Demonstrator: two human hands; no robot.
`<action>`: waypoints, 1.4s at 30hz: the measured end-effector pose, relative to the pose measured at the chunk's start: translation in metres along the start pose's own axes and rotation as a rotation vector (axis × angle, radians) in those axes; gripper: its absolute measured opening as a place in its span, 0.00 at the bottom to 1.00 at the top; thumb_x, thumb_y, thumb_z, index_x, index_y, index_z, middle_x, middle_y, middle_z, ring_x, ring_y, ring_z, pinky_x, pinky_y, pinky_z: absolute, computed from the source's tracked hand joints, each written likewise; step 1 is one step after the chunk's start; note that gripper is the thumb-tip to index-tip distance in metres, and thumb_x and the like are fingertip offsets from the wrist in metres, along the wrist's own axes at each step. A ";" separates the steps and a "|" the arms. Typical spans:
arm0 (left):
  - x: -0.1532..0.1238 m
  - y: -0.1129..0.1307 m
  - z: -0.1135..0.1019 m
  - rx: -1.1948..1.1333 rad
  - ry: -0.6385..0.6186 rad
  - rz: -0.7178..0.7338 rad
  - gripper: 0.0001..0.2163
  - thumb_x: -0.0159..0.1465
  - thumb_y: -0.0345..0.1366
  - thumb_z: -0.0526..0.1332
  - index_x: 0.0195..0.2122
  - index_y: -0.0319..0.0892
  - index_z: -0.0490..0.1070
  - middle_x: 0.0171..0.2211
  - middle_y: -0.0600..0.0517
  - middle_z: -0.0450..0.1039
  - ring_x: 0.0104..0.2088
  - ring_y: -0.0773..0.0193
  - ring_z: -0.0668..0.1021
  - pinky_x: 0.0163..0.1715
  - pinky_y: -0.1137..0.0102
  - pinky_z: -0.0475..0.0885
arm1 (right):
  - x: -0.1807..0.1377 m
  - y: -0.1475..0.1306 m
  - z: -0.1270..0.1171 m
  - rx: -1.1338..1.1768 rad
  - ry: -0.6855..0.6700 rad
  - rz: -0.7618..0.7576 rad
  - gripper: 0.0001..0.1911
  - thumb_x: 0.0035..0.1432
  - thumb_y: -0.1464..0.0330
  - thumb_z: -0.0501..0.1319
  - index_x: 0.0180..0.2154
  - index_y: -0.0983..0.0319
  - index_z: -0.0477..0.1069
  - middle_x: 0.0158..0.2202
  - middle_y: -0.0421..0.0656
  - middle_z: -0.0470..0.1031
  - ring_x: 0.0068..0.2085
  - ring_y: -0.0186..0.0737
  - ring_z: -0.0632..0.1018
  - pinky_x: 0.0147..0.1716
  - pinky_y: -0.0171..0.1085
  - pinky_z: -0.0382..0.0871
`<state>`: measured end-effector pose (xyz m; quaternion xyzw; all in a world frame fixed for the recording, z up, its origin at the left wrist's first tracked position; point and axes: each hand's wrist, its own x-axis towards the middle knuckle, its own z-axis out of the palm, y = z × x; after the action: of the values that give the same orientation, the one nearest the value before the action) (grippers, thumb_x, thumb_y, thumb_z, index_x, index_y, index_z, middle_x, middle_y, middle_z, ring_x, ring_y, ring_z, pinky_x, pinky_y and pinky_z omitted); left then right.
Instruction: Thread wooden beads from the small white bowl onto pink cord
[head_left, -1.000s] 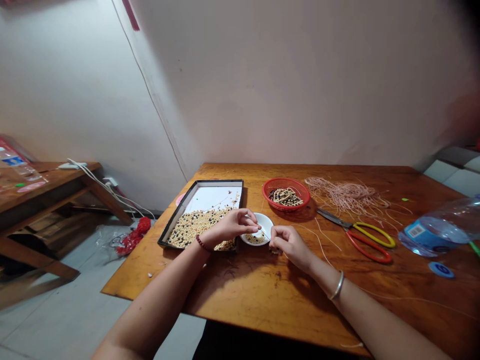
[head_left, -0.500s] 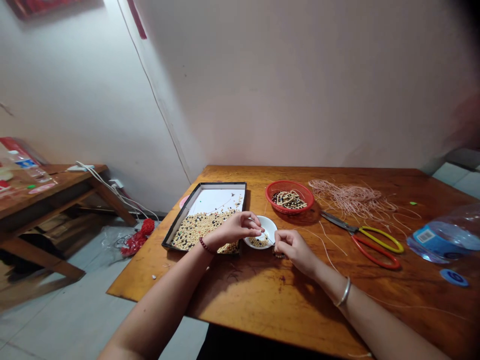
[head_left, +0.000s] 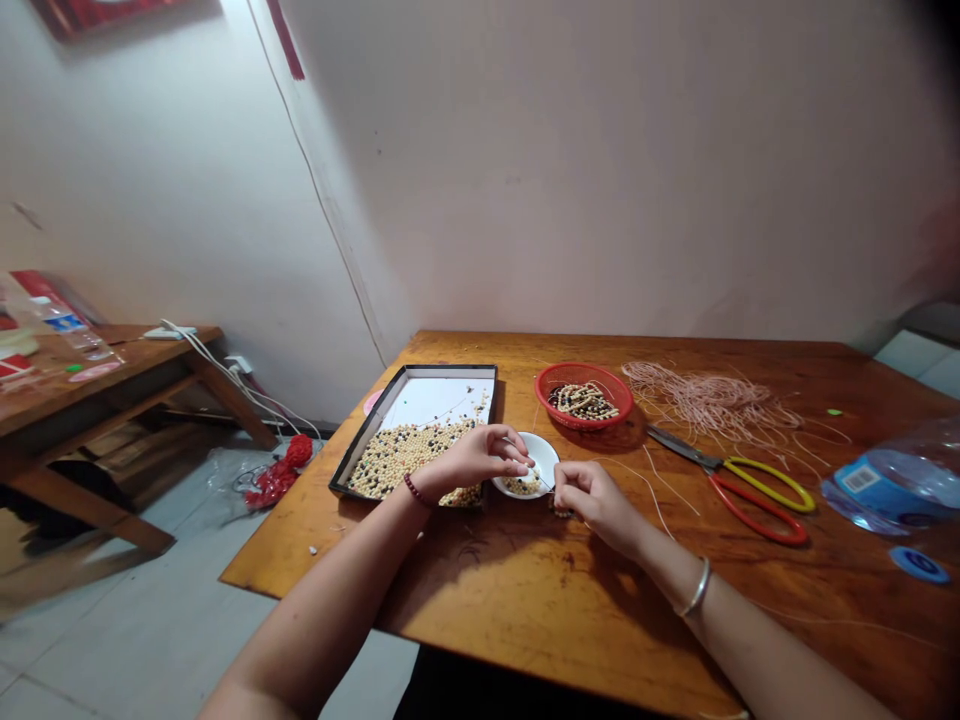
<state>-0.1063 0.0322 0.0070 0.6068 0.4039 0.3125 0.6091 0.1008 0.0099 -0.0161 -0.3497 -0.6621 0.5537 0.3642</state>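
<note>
Over the small white bowl (head_left: 549, 455), my left hand (head_left: 491, 455) pinches with thumb and forefinger; a thin strand seems to run from there to the other hand. My right hand (head_left: 589, 497) is closed just right of the bowl, gripping that strand, and a short string of beads (head_left: 560, 511) shows beneath its fingers. Pale and dark loose beads (head_left: 521, 486) lie in the bowl. Left of it, partly behind my left hand, is a black-edged tray (head_left: 442, 385) with many more beads (head_left: 405, 455).
A red basket (head_left: 551, 407) with strung beads stands behind the bowl. Pale cord (head_left: 709, 405) lies heaped to the right, with scissors (head_left: 716, 466) before it. A plastic bottle (head_left: 892, 485) and a blue round piece (head_left: 919, 564) are at the far right of the wooden table (head_left: 510, 590).
The whole view has shifted slightly, so things appear a little further right. Both hands keep nearly the same pose at the bowl, with slight finger movement in the left.
</note>
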 end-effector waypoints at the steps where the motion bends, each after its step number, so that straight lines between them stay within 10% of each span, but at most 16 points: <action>1: 0.000 0.001 0.000 0.002 -0.001 -0.002 0.18 0.47 0.38 0.74 0.34 0.35 0.70 0.33 0.45 0.78 0.34 0.64 0.79 0.34 0.73 0.73 | 0.000 0.000 0.000 -0.004 -0.002 0.000 0.08 0.42 0.67 0.55 0.16 0.61 0.60 0.16 0.36 0.59 0.22 0.31 0.59 0.23 0.33 0.50; 42: -0.011 0.005 0.008 0.347 -0.094 0.158 0.17 0.57 0.48 0.65 0.34 0.36 0.78 0.30 0.48 0.77 0.30 0.67 0.75 0.31 0.74 0.68 | 0.000 0.003 0.006 0.030 -0.049 0.036 0.16 0.49 0.58 0.62 0.23 0.64 0.66 0.21 0.37 0.60 0.24 0.30 0.59 0.25 0.33 0.50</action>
<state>-0.1036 0.0191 0.0121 0.7464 0.3737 0.2566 0.4872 0.0960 0.0080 -0.0194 -0.3426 -0.6559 0.5785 0.3432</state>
